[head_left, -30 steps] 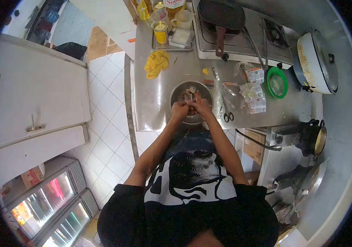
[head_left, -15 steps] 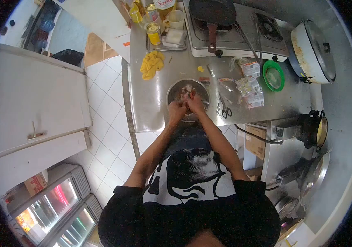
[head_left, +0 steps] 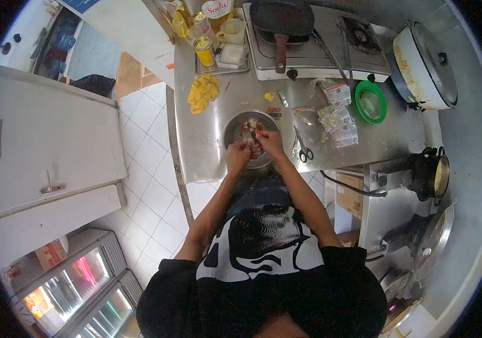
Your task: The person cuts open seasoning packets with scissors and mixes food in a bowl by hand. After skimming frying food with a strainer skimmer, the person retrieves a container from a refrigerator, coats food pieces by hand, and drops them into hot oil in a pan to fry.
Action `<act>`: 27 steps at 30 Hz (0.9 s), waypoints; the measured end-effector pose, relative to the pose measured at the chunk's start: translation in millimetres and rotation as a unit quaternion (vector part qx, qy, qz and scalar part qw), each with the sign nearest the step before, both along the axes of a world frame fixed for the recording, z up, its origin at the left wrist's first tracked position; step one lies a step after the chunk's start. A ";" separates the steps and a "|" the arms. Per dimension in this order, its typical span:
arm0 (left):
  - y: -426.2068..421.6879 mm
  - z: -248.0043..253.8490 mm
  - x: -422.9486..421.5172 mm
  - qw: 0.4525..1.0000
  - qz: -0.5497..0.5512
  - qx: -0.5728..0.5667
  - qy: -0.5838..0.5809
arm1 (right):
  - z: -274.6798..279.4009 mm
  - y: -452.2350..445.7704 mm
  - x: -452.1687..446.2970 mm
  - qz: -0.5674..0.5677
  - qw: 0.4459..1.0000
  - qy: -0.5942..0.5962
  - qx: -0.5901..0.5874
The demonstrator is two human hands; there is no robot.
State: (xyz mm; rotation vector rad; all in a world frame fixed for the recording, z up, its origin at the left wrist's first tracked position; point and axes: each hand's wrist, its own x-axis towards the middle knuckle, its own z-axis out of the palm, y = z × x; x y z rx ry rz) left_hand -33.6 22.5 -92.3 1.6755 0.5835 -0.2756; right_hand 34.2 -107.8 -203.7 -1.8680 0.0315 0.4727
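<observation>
A round metal bowl [head_left: 227, 128] stands near the counter's front edge, with reddish-brown and pale bits [head_left: 251, 124] inside that are too small to name. Over its left part is my left hand [head_left: 239, 154], fingers closed in a pinch. My right hand [head_left: 270, 142] is closed too, over the bowl's right side, close to the left. Something small and dark reddish shows between the fingertips; its kind I cannot make out. Scissors [head_left: 305, 152] lie just right of the bowl, beside a narrow metal utensil [head_left: 284, 100].
Torn seasoning packets [head_left: 335, 117] and a green-rimmed strainer [head_left: 371, 102] lie to the right. A yellow cloth [head_left: 203, 94] is at left. Behind stand a stove [head_left: 325, 65] with a black pan [head_left: 282, 18], and a tray with cans [head_left: 203, 52]. A large pot [head_left: 416, 67] is far right.
The whole view has shifted slightly, moving the counter a little left in the picture. Both hands stay over the bowl, their fingertips now slightly farther apart.
</observation>
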 end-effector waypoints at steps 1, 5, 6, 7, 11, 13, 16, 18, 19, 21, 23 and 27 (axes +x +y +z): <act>-2.6 -0.3 -0.4 1.000 -0.003 0.023 0.006 | 2.8 -0.4 0.1 -0.001 1.000 0.003 -0.015; -10.1 -8.2 1.9 0.997 0.013 0.072 -0.004 | -19.5 0.2 5.8 -0.033 0.996 0.052 -0.060; -10.5 -13.0 1.5 0.997 0.022 0.074 -0.014 | -35.1 -1.0 8.1 -0.015 0.999 0.035 -0.036; -11.3 -16.2 2.1 0.996 0.038 0.072 -0.026 | -50.4 -2.2 10.4 0.003 1.000 0.018 -0.012; -23.7 7.2 2.3 0.996 0.068 0.050 -0.037 | -37.9 -7.9 13.3 0.068 0.997 0.001 0.040; -26.3 19.0 3.2 0.997 0.057 0.055 -0.026 | -2.3 -1.6 12.9 0.047 0.998 0.030 0.023; -30.6 18.3 4.0 0.996 0.035 0.086 -0.009 | 18.4 5.1 11.4 0.028 0.998 -0.007 -0.064; -33.5 12.7 4.3 0.994 0.036 0.099 -0.001 | 28.2 6.2 12.0 0.045 0.990 -0.064 -0.117; -34.8 8.7 2.9 0.995 0.064 0.075 -0.008 | 45.6 6.6 12.0 0.059 0.985 -0.089 -0.136; -37.2 -0.1 0.6 0.993 0.114 0.024 -0.022 | 64.9 -3.8 14.7 0.107 0.979 -0.114 -0.129; -36.8 -10.7 0.1 0.991 0.125 -0.044 0.000 | 52.1 -17.9 20.0 0.164 0.976 -0.110 -0.093; -36.6 -13.0 -7.9 0.987 0.120 -0.101 0.028 | 82.0 -77.0 45.3 0.094 0.968 -0.226 -0.053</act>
